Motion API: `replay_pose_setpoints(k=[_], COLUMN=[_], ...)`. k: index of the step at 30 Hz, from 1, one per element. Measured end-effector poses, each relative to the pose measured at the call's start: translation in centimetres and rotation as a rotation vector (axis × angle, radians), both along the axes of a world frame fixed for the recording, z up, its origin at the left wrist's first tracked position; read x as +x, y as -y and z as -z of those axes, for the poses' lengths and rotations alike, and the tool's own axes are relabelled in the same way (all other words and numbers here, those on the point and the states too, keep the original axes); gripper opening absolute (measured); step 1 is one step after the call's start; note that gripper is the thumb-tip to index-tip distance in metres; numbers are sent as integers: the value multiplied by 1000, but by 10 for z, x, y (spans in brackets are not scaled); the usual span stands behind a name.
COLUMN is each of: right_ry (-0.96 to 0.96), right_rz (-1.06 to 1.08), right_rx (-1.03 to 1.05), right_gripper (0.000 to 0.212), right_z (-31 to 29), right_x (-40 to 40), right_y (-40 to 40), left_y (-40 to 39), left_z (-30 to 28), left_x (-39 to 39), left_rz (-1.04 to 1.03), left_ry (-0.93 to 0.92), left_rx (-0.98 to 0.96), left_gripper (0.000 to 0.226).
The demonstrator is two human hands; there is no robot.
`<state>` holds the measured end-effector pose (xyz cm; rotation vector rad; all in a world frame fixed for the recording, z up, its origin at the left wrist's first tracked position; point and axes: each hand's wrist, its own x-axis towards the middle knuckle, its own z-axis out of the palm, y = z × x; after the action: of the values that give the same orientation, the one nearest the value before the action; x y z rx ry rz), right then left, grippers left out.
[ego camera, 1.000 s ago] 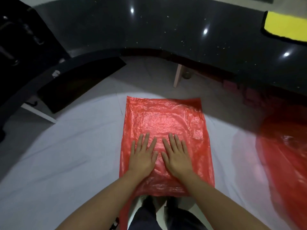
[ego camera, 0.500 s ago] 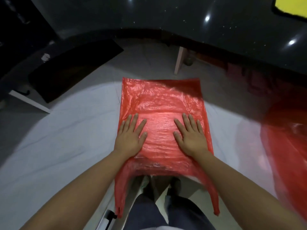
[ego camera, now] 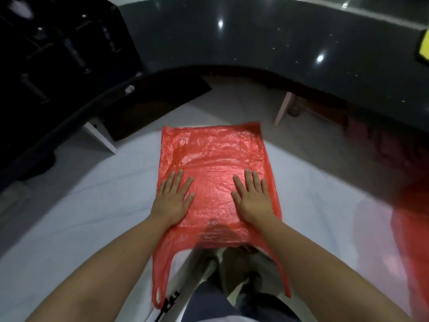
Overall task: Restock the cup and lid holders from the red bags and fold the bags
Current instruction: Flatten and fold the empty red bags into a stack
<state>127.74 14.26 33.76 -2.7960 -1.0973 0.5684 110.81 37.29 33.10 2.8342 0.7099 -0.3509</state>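
The red bag (ego camera: 216, 173) lies flat on the white-covered bench (ego camera: 92, 205), its handles hanging over the near edge. The left hand (ego camera: 173, 198) and right hand (ego camera: 251, 198) press on it with straight, spread fingers, each grip open. The thin film looks light, limp and slippery; pinching its corners should suit folding.

The red bag (ego camera: 216, 168) is thin, crinkled, glossy plastic on a matt white cloth (ego camera: 97, 205); the dark counter (ego camera: 255, 43) is polished.
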Motion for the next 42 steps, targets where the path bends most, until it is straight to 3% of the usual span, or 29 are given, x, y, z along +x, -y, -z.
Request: replay_pose_setpoints(k=[6,9,14,23,29,37,42], right_ry=[-9,-59,58,114,100,20,58], right_rz=[-163,-224,-297,-234,-241,-329,-180], right_rx=[173,129,65,47,11,34,52], right_gripper=[61,61,61,59,62,59,59], right_z=[-15,-2,18,17,10,-2,7], right_x=[-41,-72,-69,4,53,-7,-12], right_y=[-65,-59,-25,27,-4,5,62], left_y=[9,41,59,46,23,39,43], left_z=[-23,-16,8,19,12,7,24], left_x=[0,-18,-46,-37,8,-11,-61], left_rz=[-81,-159,-160,-125,-163,-73,-52], left_ry=[80,86,104,177,121,152,173], left_rx=[5,-67,-16,19,-13,-53,56], left_gripper=[64,66,62,61,63,57,56])
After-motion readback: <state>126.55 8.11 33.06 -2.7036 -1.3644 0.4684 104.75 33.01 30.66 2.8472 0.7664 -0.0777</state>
